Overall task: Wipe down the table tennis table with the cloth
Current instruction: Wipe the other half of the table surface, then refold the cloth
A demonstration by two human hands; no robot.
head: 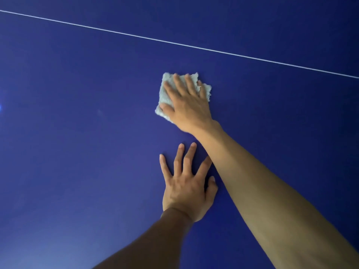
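Note:
The blue table tennis table [77,152] fills the whole view. A folded pale grey cloth [164,96] lies flat on it near the middle. My right hand [188,105] presses down on the cloth with straight, spread fingers, covering most of it. My left hand [186,183] rests flat on the bare table surface just below, fingers spread, holding nothing. My right forearm crosses just past the left hand's fingertips.
A thin white line [174,43] runs across the table from upper left down to the right, beyond the cloth. A faint pale smudge [100,112] shows on the surface left of the cloth.

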